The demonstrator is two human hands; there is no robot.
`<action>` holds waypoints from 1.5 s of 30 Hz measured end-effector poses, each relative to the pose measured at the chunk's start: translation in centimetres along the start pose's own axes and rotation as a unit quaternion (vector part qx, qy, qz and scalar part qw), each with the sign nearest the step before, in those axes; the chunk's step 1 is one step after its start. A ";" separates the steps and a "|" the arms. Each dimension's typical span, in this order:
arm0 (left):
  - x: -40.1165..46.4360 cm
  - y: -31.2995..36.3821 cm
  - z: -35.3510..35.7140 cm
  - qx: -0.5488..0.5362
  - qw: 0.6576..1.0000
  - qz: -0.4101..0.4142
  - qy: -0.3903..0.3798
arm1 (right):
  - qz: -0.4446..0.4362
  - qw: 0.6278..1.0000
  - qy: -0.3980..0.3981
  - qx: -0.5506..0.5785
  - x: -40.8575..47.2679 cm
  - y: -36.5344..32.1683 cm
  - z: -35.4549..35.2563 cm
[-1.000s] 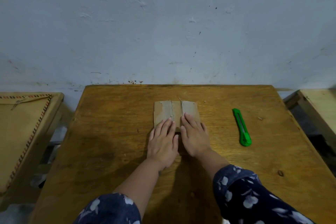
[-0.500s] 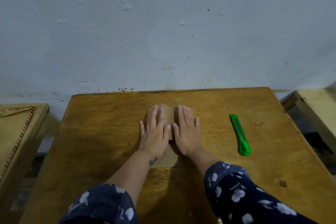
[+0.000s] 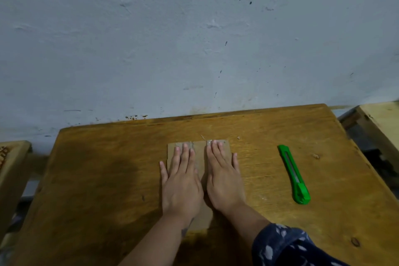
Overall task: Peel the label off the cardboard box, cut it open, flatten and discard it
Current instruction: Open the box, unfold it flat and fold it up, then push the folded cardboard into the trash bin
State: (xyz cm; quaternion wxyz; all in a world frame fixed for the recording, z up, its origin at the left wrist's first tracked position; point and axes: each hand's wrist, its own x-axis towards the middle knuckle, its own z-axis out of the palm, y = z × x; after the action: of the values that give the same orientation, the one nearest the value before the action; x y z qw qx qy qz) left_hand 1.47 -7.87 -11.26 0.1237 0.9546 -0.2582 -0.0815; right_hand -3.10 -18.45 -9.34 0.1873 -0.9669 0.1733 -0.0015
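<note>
Flattened cardboard box [image 3: 199, 157] lies flat mid-worktop [image 3: 108, 179], near the far edge. Left hand [image 3: 181, 183] and right hand [image 3: 223, 179] both palm-down on it, side by side, fingers straight and pressing, gripping nothing. Fingertips reach the box's far edge, where bits of tape residue show. Green utility knife [image 3: 294, 174] lies on the worktop to the right, well apart from the hands. Patterned dark sleeve [image 3: 285, 246] on right arm.

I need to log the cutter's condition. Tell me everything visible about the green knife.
The green utility knife looks like plastic, a long slim body with a grey slot along its middle and a thicker, rounded near end. It lies flat on the wooden table, to the right of both hands, lengthwise toward the wall. Nothing touches it. No extended blade shows.
</note>
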 end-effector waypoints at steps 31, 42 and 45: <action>-15.4 17.6 -5.9 -0.376 0.921 0.086 0.051 | 0.239 0.911 0.304 0.143 -22.2 5.7 -13.2; -32.8 34.1 6.2 -0.338 0.926 0.150 -0.078 | 0.398 0.870 0.247 0.154 -45.7 22.6 -11.5; -36.6 35.2 11.9 -0.287 0.934 0.158 -0.139 | 0.439 0.862 0.167 0.190 -51.2 26.4 -7.2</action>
State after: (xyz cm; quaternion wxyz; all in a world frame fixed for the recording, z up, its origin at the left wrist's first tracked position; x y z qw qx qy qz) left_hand -49.03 -20.83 -9.52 0.3668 0.8043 -0.3862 -0.2635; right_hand -60.51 -26.80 -9.08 0.3167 -0.7216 0.6052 -0.1132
